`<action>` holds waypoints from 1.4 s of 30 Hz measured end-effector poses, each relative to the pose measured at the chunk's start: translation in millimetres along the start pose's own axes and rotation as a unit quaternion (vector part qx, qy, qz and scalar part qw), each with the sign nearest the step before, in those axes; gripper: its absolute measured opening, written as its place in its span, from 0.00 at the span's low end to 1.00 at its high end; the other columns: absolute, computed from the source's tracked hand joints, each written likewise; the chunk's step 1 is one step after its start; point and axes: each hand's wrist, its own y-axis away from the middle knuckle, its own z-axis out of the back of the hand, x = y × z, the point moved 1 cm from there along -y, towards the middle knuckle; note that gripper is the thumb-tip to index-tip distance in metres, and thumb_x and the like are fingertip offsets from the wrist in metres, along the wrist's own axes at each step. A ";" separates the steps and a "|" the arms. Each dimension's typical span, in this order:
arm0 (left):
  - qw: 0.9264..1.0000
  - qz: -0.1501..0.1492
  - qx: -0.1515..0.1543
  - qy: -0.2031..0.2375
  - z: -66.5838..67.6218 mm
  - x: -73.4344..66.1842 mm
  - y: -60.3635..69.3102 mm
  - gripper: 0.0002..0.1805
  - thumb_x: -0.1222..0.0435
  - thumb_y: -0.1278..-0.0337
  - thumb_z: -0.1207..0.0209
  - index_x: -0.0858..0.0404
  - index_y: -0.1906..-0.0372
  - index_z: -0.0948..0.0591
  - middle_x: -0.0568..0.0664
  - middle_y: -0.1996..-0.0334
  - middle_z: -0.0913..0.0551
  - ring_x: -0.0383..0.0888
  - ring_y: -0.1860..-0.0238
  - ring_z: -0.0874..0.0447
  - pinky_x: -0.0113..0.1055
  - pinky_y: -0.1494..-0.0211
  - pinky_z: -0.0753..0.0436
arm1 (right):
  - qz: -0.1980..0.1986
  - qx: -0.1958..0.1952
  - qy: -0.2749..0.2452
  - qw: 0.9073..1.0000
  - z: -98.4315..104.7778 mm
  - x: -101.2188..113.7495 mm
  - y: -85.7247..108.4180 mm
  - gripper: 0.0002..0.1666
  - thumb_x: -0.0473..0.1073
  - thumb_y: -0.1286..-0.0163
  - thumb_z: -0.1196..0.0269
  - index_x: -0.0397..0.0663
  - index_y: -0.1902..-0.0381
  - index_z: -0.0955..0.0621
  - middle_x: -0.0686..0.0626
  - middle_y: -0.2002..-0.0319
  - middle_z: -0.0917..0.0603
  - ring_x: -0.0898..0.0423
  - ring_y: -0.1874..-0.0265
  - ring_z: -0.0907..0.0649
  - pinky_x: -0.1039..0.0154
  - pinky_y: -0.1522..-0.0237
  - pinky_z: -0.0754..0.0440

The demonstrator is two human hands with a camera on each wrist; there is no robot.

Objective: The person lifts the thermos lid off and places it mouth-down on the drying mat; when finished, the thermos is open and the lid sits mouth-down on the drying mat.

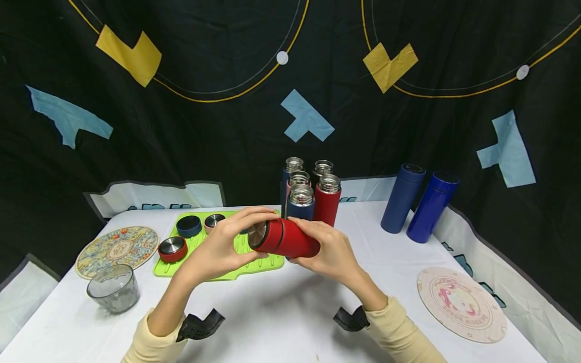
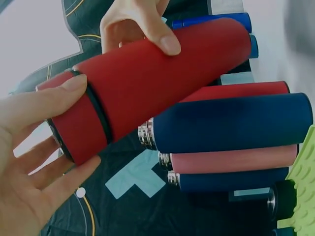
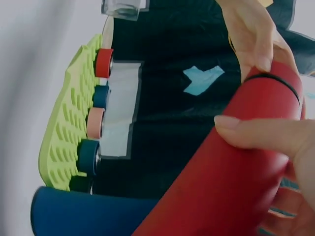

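A red thermos flask (image 1: 297, 243) is held tilted above the middle of the table, its lid end towards the left. My left hand (image 1: 222, 246) grips its red lid (image 2: 81, 123) with thumb and fingers on either side. The right hand (image 1: 333, 250) holds the flask's body, the thumb lying along it in the right wrist view. A dark ring (image 2: 100, 109) marks the seam where the lid meets the body. Behind the hands stand several lidless flasks with bare steel necks, among them a red flask (image 1: 329, 201) and a navy flask (image 1: 300, 203).
Loose lids, including a red lid (image 1: 172, 250), a navy lid (image 1: 188, 226) and a pink lid (image 1: 213, 222), lie on a green mat (image 1: 263, 263). A glass cup (image 1: 115, 290) and patterned round mat (image 1: 119, 247) are left. Two lidded blue flasks (image 1: 432, 207) and a pink mat (image 1: 462, 305) are right.
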 end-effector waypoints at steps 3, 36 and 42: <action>1.000 -0.014 -0.003 0.012 3.4 2.2 0.2 0.41 0.74 0.63 0.25 0.53 0.37 0.25 0.46 0.37 0.28 0.45 0.40 0.27 0.38 0.51 0.17 | 0.021 0.001 -0.033 0.999 1.7 -3.0 -0.2 0.45 0.45 0.58 0.20 0.51 0.38 0.23 0.52 0.46 0.18 0.54 0.50 0.20 0.57 0.53 0.17; 0.990 0.118 -0.066 0.037 -6.9 3.0 -1.6 0.36 0.57 0.60 0.24 0.53 0.41 0.25 0.46 0.50 0.19 0.44 0.55 0.18 0.37 0.58 0.15 | 0.091 -0.010 0.042 0.995 20.6 -5.7 -1.5 0.45 0.44 0.57 0.19 0.49 0.38 0.23 0.45 0.43 0.20 0.47 0.44 0.20 0.49 0.49 0.19; 0.998 0.033 -0.024 0.038 -5.6 2.4 -0.5 0.38 0.64 0.60 0.24 0.49 0.38 0.26 0.43 0.39 0.26 0.43 0.41 0.27 0.39 0.51 0.17 | 0.057 0.044 -0.039 0.997 29.9 -8.2 -1.6 0.46 0.43 0.58 0.19 0.50 0.38 0.23 0.48 0.44 0.19 0.51 0.46 0.19 0.53 0.51 0.17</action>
